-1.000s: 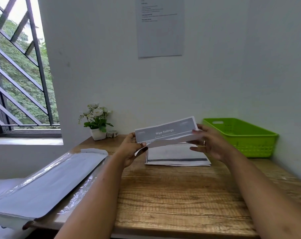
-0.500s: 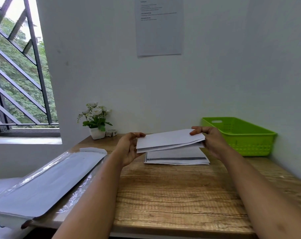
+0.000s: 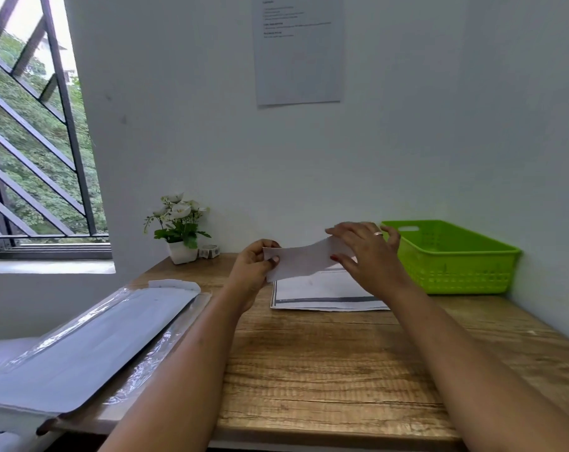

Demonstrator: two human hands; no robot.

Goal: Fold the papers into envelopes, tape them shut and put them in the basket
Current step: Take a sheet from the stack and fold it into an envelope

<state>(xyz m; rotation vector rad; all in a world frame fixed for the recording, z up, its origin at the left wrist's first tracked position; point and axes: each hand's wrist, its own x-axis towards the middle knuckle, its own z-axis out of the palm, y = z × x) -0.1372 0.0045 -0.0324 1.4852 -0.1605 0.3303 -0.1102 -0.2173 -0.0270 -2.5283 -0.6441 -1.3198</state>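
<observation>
A folded white paper hangs in the air above the table, blank side toward me. My left hand pinches its left end. My right hand covers its right end, thumb below and fingers spread over the top, with a ring on one finger. Beneath the hands a small stack of printed papers lies flat on the wooden table. The green plastic basket stands at the back right against the wall; its inside is mostly hidden from here. A small roll of tape rests beside the flower pot.
A potted plant with white flowers stands at the back left corner. A large white envelope in clear plastic wrap overhangs the table's left edge. A printed sheet hangs on the wall. A barred window is at the left.
The paper went from printed side facing me to blank side, and is now folded shorter. My right hand has moved in over its right end.
</observation>
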